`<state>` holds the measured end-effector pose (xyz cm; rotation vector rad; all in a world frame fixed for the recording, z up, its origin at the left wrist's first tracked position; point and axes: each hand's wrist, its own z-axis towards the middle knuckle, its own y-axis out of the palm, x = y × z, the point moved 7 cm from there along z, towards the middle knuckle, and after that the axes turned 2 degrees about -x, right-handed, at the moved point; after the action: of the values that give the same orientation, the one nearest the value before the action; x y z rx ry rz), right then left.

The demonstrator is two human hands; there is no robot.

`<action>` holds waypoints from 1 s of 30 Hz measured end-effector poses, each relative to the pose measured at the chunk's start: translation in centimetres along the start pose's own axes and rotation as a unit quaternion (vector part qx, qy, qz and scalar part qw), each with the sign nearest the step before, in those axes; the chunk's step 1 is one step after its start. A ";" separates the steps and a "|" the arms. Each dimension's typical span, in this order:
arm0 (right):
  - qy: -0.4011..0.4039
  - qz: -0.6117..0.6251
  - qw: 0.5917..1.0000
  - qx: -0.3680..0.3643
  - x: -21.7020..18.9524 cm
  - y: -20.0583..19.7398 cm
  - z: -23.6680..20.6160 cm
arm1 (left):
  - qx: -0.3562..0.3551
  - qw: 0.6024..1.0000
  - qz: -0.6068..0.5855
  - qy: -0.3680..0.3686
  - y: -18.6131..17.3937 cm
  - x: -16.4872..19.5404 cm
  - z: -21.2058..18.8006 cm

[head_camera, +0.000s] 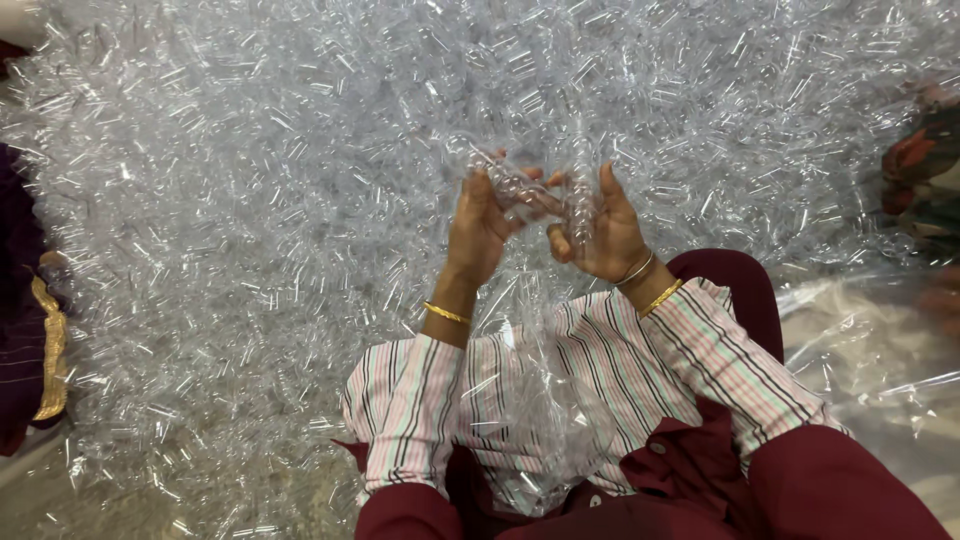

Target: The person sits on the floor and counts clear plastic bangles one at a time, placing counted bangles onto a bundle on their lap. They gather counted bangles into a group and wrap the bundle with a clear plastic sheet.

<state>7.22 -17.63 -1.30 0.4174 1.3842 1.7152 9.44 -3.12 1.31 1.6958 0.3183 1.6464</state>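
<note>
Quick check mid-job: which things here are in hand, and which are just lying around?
In hand:
- left hand and right hand, both gripping clear plastic pieces
- clear plastic bag on the lap

Lying about:
- heap of clear plastic pieces
- plastic sheet, at right
- purple garment, left edge

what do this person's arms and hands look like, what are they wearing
Both forearms are bare from rolled-back striped sleeves, white with pink, green and dark stripes. The left hand has one gold bangle on its wrist. The right hand has a gold bangle plus thinner bands. No gloves.
</note>
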 end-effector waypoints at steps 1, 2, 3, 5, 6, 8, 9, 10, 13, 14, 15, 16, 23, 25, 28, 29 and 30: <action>0.006 -0.003 1.000 0.001 0.3 0.0 0.0 | 0.002 1.000 -0.001 0.003 -0.2 -0.3 -0.4; 0.012 -0.006 1.000 0.000 0.5 0.0 0.0 | 0.004 1.000 -0.002 0.006 -0.2 -0.7 -0.9; 0.019 -0.009 1.000 -0.001 0.7 0.0 0.0 | 0.005 1.000 -0.003 0.011 -0.2 -0.7 -1.2; 0.021 -0.022 1.000 -0.001 0.8 0.1 -0.2 | -0.009 0.998 -0.016 0.054 0.0 0.8 -2.0; 0.021 -0.028 0.999 -0.002 0.8 0.2 -0.3 | -0.017 0.997 -0.022 0.075 0.2 1.8 -2.3; 0.042 -0.052 0.997 0.031 1.4 0.0 -0.8 | -0.018 0.994 -0.041 0.102 0.4 4.6 -3.3; 0.053 -0.064 0.995 0.050 1.9 -0.1 -1.1 | -0.017 0.992 -0.052 0.114 0.6 6.0 -4.1; 0.063 -0.085 0.994 0.030 2.5 0.4 -1.5 | -0.009 0.990 -0.038 0.133 0.9 7.2 -4.9; 0.101 -0.232 0.967 0.017 4.8 1.3 -2.8 | 0.005 0.986 0.017 0.168 2.6 9.4 -7.6; 0.118 -0.334 0.934 0.043 5.5 1.2 -3.5 | 0.004 0.985 0.045 0.166 3.5 9.1 -8.5; 0.133 -0.431 0.890 0.066 6.1 1.1 -4.1 | 0.004 0.984 0.073 0.163 4.4 8.8 -9.4; 0.132 -0.460 0.877 0.038 6.9 1.9 -4.6 | -0.006 0.989 0.066 0.131 5.3 7.9 -10.3; 0.068 -0.776 0.624 -0.060 7.6 9.1 -7.0 | 0.053 0.936 0.216 0.271 6.2 12.0 -19.9; 0.041 -0.861 0.504 -0.057 7.3 12.1 -7.1 | 0.124 0.879 0.345 0.305 5.5 13.3 -23.3; -0.011 -0.951 0.307 -0.028 6.7 16.5 -7.3 | 0.105 0.887 0.402 0.200 4.1 12.5 -27.4; -0.085 -0.966 0.238 -0.044 6.8 18.6 -7.5 | 0.111 0.885 0.426 0.152 3.0 12.4 -28.9; -0.158 -0.971 0.168 -0.059 7.2 20.3 -7.8 | 0.117 0.879 0.451 0.102 2.0 11.7 -30.2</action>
<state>-10.82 -16.97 12.88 -0.9064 0.3115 -0.6334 -17.87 12.84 8.53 1.9989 -0.2480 2.5510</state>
